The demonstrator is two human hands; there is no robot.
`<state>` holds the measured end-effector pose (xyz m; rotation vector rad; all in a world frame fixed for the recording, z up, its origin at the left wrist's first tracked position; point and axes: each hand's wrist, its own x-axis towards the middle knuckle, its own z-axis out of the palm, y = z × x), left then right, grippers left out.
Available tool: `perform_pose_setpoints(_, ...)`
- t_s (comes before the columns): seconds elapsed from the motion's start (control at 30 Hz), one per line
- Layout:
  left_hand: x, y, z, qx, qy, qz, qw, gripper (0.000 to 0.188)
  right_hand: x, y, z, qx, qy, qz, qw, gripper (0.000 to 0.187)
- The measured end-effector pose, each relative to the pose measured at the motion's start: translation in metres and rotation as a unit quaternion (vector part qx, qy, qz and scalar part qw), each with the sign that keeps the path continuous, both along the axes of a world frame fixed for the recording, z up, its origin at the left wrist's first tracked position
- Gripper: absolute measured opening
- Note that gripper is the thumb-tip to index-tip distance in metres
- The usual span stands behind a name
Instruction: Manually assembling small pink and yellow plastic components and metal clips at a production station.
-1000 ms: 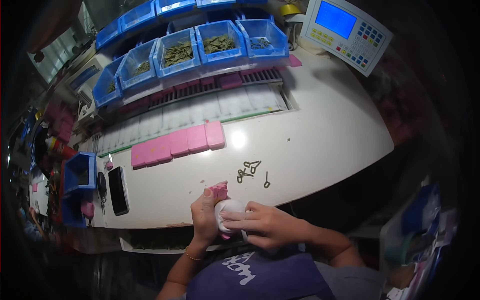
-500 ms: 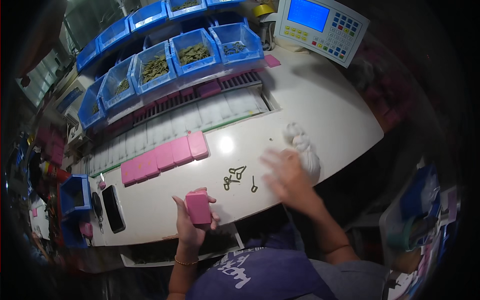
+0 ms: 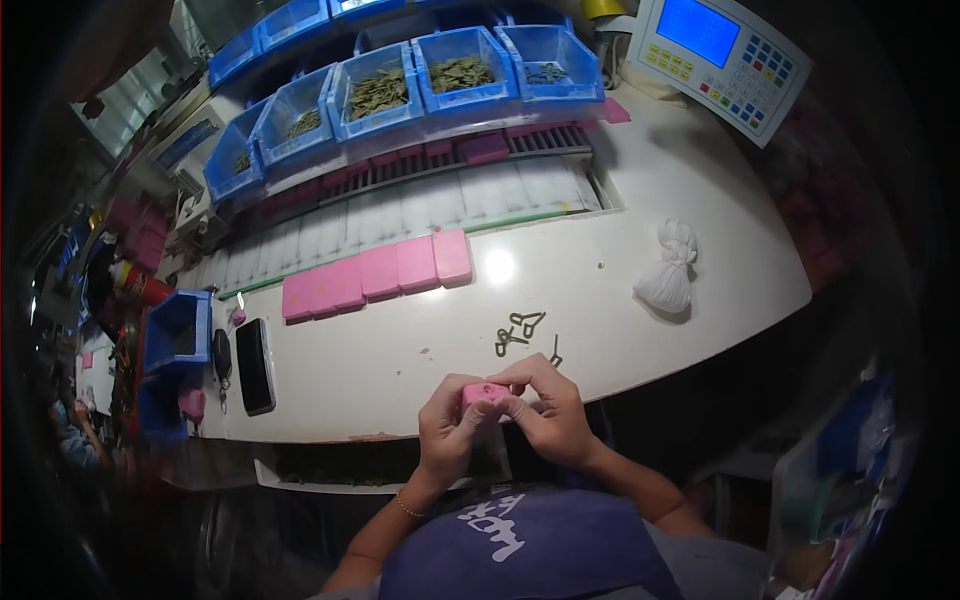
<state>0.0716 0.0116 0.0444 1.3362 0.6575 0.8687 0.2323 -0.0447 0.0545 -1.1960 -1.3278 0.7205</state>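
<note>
At the table's near edge I hold a pink mould block (image 3: pixel 484 392) in both hands. A small hole shows in the block's end, which is turned upward. My left hand (image 3: pixel 447 425) is wrapped round its left side, and my right hand (image 3: pixel 545 412) grips the right side, with both thumbs close together on the near face. Just beyond my fingers lie several small olive-green pieces (image 3: pixel 527 323), each a loop with a thin stem. One of them is partly hidden by my right hand. A knotted white cloth pouch (image 3: pixel 665 285) rests farther right.
Several pink blocks (image 3: pixel 380 272) stand in a row along a white panel. Behind are blue bins (image 3: pixel 460 105) holding small green pieces. A keypad console (image 3: pixel 725 60) is at back right. A phone (image 3: pixel 255 365) and more blue bins (image 3: pixel 178 330) are at left.
My right hand has come from beside the pouch to the pink mould block and closed on it. The block has turned end-up between both hands. The whole view has shifted.
</note>
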Motion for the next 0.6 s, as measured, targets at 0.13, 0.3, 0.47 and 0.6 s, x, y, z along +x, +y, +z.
perform_pose_setpoints(0.13,-0.003,0.005,0.004,-0.051,0.006,-0.011,0.999,0.023,-0.004,0.000,-0.007,-0.034,0.039,-0.012,0.999,0.020)
perform_pose_setpoints(0.3,-0.010,0.006,0.004,-0.018,0.030,-0.005,0.999,0.022,-0.009,0.001,-0.022,-0.048,0.094,0.015,0.994,0.021)
perform_pose_setpoints(0.47,-0.017,0.012,0.009,0.014,0.086,0.001,0.996,0.026,-0.008,0.006,0.003,-0.142,0.211,0.068,0.965,0.023)
perform_pose_setpoints(0.6,-0.029,0.028,0.004,-0.034,0.123,0.066,0.990,0.028,0.014,0.006,0.002,-0.039,-0.009,-0.011,0.999,0.022)
